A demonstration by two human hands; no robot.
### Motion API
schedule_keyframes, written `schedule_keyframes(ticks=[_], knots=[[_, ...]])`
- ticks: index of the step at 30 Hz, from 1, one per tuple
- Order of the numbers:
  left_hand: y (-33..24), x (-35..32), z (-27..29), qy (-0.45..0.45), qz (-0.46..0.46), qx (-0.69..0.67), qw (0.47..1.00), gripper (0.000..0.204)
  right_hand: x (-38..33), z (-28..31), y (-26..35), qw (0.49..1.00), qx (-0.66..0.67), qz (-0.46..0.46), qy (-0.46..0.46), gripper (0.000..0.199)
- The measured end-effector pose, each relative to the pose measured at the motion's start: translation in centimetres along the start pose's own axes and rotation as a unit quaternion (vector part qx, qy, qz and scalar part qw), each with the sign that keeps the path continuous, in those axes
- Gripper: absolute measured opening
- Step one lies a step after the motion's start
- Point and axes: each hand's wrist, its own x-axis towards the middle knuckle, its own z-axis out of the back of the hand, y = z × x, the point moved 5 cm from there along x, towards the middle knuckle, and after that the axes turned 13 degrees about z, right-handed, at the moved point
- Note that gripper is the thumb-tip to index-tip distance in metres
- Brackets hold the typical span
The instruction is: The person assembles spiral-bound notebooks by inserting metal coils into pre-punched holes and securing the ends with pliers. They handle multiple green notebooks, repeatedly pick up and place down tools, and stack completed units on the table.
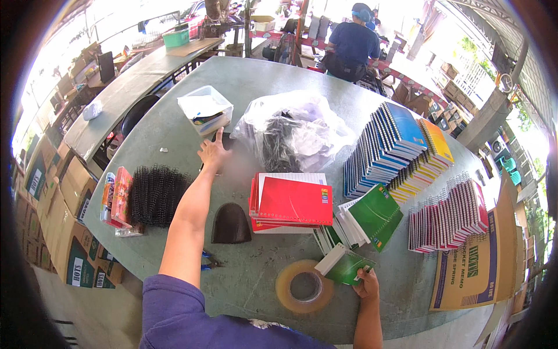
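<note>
My left hand is stretched far across the grey-green table, its fingers on a small dark object just in front of a clear plastic box. Right beside it lies a big clear plastic bag full of black spiral bindings. My right hand rests at the near edge, holding a small green spiral notebook by its corner. A roll of clear tape lies flat just left of that hand.
A stack of red-covered pads, fanned green notebooks, blue and orange notebooks and red notebooks cover the right side. Black spiral coils, a dark pouch and cardboard boxes are left. A person in blue works behind.
</note>
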Motion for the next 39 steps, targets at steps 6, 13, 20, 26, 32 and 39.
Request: schedule_keyframes(ticks=[6, 13, 20, 26, 32, 39], knots=[[1.7, -5.6, 5.0, -0.081, -0.081, -0.085, 0.99, 0.084, -2.9, -0.7, -0.4, 0.999, 0.007, 0.025, 0.032, 0.047], [7.7, -35.6, 8.0, 0.254, -0.426, -0.186, 0.848, 0.037, -7.5, -6.3, -3.2, 0.992, 0.116, -0.001, 0.049, 0.059], [6.3, -37.5, 2.9, 0.142, -0.489, -0.143, 0.849, 0.07, -4.0, -10.6, -2.9, 0.988, -0.127, 0.078, 0.031, 0.046], [5.0, -35.1, 9.3, 0.264, -0.386, -0.384, 0.796, 0.061, -4.6, -16.3, 2.1, 0.875, -0.412, 0.204, 0.152, 0.02], [2.5, -35.1, 6.0, 0.406, -0.293, -0.489, 0.714, 0.04, -2.3, -18.3, -2.0, 0.871, -0.42, 0.214, 0.142, 0.016], [2.2, -35.4, 4.0, 0.438, -0.259, -0.429, 0.747, 0.025, -2.8, -18.5, -2.4, 0.868, -0.44, 0.204, 0.11, 0.027]])
